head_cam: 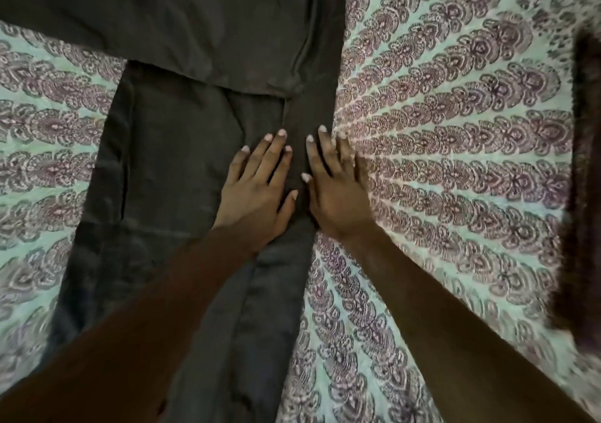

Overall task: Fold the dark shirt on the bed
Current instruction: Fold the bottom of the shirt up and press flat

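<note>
Dark brown-grey cloth, the shirt (pixel 182 149), lies spread flat on the bed (pixel 455 162), its right side folded inward and one sleeve (pixel 136 22) stretching across the top toward the left. The left hand (pixel 260 191) rests flat on the shirt, fingers straight and slightly spread. The right hand (pixel 338 191) lies flat beside it on the shirt's right edge, fingers straight, partly over the patterned bedspread. A dark fuzzy object (pixel 585 195) sits at far right.
</note>
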A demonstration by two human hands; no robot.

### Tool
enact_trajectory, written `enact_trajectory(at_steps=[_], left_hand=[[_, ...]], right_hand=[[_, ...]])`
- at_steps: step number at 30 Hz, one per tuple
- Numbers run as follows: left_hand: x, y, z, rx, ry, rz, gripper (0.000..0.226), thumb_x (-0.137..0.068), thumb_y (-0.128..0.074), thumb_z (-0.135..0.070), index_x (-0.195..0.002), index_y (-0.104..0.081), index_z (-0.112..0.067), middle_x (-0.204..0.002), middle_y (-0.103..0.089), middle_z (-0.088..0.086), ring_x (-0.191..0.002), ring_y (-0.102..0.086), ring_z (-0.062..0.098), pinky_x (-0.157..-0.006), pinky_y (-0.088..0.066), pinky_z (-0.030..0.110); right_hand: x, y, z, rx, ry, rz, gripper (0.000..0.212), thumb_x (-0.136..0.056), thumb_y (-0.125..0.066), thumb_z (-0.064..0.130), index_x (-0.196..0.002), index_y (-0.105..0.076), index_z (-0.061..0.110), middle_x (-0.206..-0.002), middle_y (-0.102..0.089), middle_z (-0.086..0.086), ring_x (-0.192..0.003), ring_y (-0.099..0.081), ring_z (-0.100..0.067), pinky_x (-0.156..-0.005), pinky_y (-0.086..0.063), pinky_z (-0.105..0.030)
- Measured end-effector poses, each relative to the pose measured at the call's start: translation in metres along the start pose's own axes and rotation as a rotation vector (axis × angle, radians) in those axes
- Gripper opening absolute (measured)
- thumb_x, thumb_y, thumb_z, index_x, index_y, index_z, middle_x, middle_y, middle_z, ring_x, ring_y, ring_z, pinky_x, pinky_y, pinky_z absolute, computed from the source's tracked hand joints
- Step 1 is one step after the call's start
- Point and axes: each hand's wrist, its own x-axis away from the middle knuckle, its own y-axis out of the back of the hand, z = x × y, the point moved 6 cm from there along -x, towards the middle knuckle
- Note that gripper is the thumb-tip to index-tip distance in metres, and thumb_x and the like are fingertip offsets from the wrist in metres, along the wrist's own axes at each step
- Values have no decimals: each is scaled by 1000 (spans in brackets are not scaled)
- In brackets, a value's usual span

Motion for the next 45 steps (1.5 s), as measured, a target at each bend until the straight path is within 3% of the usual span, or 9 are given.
enact_trajectory(at_steps=[6,14,19,24,27,30,36,40,45], left_hand=[[130,-13,-21,-43,-211,184,79,-101,-41,-51,-164,-18,-11,-174,-9,8,-160,-14,24,-127,-18,48],[222,-7,-7,-74,-339,296,90,-97,-42,-63,-164,-16,-11,-174,-3,6,-161,-5,23,-127,-17,53],[250,-7,-9,-70,-370,348,101,-90,-42,-73,-165,-12,-12,-174,0,7,-161,-2,23,-126,-13,58],[255,-3,-9,-83,-355,353,105,-87,-43,-77,-165,-11,-15,-174,1,5,-161,-5,23,-123,-13,62],[252,-1,-11,-90,-349,350,106,-82,-50,-71,-165,-13,-17,-174,-3,5,-160,-12,25,-119,-17,65],[245,5,-16,-94,-355,295,94,-88,-45,-62,-165,-12,-19,-174,-4,4,-159,-14,26,-117,-20,61],[254,-5,-12,-106,-379,329,89,-96,-36,-68,-166,-8,-20,-174,5,-1,-161,-6,23,-122,-17,61],[252,0,-20,-54,-353,371,85,-94,-39,-60,-165,-16,-18,-175,-3,2,-160,-13,27,-122,-24,57],[235,23,-13,228,-249,230,60,-99,-41,-44,-153,-45,-19,-165,-37,0,-149,-37,20,-113,-37,45]], right_hand=[[81,-20,23,11,-55,7,64,-110,-28,49,-167,-14,24,-176,-2,3,-162,-3,-33,-127,-10,-58],[195,-53,86,30,-219,20,67,-109,-29,50,-168,-9,24,-176,3,2,-162,-3,-32,-125,-15,-64],[260,-68,117,44,-269,25,67,-109,-30,50,-167,-14,23,-176,-2,2,-162,-5,-31,-124,-16,-63],[305,-76,139,28,-179,91,64,-109,-26,47,-167,-17,22,-176,-6,2,-162,-6,-26,-124,-20,-60],[315,-72,140,-6,-118,54,59,-109,-21,40,-164,-29,19,-175,-14,1,-162,-10,-22,-123,-24,-58],[307,-61,124,-50,-154,-53,55,-109,-35,34,-161,-37,13,-173,-23,-3,-161,-15,-21,-126,-22,-54],[341,-75,127,21,-41,32,66,-108,-40,41,-167,-20,18,-175,-11,-1,-162,-12,-21,-127,-19,-53],[365,-67,134,1,-49,-33,54,-107,-40,38,-157,-45,18,-169,-32,-1,-155,-35,-19,-122,-29,-51],[333,-29,143,-84,-88,-196,42,-105,-48,35,-135,-67,12,-143,-65,-6,-129,-62,-24,-118,-36,-52]])
